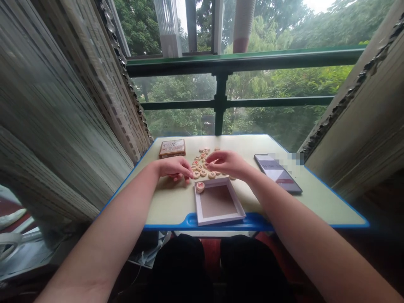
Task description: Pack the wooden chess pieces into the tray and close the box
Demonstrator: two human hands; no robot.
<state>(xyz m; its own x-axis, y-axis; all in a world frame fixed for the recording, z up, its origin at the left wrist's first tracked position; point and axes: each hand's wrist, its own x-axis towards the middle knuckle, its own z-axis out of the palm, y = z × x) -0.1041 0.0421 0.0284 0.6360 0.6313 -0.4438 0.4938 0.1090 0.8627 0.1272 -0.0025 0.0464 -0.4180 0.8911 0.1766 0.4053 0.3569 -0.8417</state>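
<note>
Round wooden xiangqi pieces (203, 173) with red and black characters lie in a loose spread on the table. My right hand (229, 163) reaches over them from the right, thumb and fingers pinched on one xiangqi piece (206, 165), partly hidden by the fingertips. At the left edge of the spread is my left hand (176, 168), its fingers loosely bent and apart, the fingertips beside the nearest pieces; I see nothing held in it. In front of both hands sits a shallow white box tray (220, 219). A red-marked piece (200, 187) rests in its far left corner, seemingly stacked on another.
The pale table (170, 202) has a blue rim. A printed box lid (172, 148) lies at the back left. On the right is a phone (277, 173) showing a timer-like screen. Curtains (47, 92) flank the table, with a green window railing (246, 63) behind.
</note>
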